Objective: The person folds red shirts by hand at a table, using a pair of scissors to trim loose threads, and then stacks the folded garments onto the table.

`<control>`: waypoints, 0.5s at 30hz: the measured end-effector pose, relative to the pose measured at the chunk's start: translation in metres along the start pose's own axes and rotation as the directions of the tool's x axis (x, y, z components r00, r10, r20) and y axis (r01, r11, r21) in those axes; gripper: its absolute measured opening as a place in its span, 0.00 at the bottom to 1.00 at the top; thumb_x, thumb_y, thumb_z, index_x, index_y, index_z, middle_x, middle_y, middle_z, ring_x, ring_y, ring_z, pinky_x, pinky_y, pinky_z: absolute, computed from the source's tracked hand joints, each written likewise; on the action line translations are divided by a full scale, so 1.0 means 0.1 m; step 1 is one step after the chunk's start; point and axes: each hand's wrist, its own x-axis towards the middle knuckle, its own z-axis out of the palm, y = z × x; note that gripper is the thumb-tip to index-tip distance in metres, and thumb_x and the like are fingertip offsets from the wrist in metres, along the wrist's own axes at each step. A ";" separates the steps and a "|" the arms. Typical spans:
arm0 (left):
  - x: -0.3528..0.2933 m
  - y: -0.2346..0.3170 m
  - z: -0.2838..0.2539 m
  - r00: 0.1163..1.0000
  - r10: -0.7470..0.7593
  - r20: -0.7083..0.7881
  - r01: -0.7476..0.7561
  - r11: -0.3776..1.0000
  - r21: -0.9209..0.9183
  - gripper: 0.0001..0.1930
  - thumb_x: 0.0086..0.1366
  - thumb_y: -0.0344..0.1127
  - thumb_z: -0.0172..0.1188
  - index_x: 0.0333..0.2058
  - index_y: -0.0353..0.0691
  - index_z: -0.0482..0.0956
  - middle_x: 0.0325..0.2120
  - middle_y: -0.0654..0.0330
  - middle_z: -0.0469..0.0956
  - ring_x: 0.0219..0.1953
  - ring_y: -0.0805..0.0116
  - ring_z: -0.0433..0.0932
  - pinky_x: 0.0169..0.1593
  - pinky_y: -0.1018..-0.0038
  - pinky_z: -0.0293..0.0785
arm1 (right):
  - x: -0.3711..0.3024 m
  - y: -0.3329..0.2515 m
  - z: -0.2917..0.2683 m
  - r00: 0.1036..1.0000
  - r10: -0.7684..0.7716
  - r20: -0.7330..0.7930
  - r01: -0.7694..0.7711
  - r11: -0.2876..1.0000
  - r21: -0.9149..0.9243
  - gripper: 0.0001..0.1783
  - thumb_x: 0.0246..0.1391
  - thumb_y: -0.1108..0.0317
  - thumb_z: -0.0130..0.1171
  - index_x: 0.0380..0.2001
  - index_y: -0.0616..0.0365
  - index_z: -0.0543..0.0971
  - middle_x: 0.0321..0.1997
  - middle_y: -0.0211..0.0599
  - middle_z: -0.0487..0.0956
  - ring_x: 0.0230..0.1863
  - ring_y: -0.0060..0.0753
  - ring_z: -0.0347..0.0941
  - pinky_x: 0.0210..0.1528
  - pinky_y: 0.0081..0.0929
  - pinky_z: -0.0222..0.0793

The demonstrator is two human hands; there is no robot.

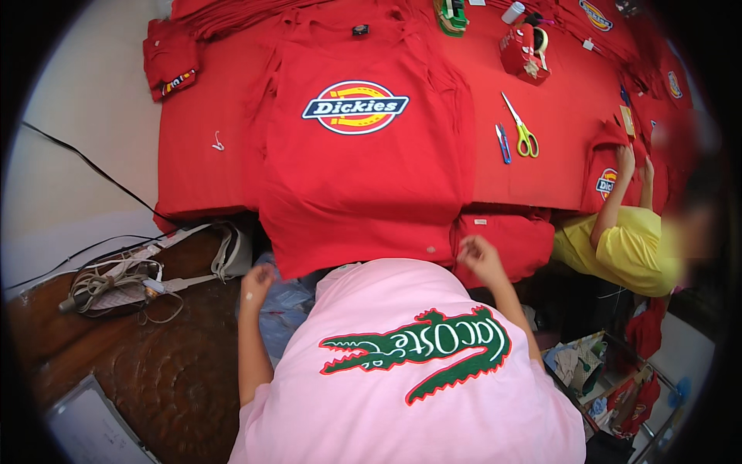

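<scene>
A red short-sleeved shirt (pixel 363 174) with a round yellow and blue chest print lies spread over the table, neck at the far end. Its lower part hangs over the near edge, in front of my body. My left hand (pixel 259 282) hovers just beside the shirt's lower left corner, fingers loosely bent. Near the lower right corner is my right hand (pixel 481 259), its fingers bent and slightly apart, in front of a folded red garment (pixel 514 246). No cloth shows in either hand.
Yellow-handled scissors (pixel 527 141) and blue thread snips (pixel 504 145) lie right of the shirt. Beyond stands a red box (pixel 525 56) with tape. A folded shirt (pixel 168 58) rests far left. Cables (pixel 116 286) crowd the left. A co-worker in yellow (pixel 618 240) handles red cloth at right.
</scene>
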 end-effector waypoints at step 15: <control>2.67 2.93 -0.20 0.921 0.372 -0.118 -0.389 0.896 -0.212 0.20 0.64 0.35 0.65 0.52 0.32 0.80 0.47 0.51 0.83 0.46 0.59 0.82 0.54 0.66 0.77 | 2.89 -2.34 0.25 0.958 -0.231 -0.168 0.208 0.968 -0.143 0.12 0.54 0.63 0.67 0.35 0.61 0.80 0.33 0.33 0.78 0.38 0.29 0.77 0.42 0.30 0.72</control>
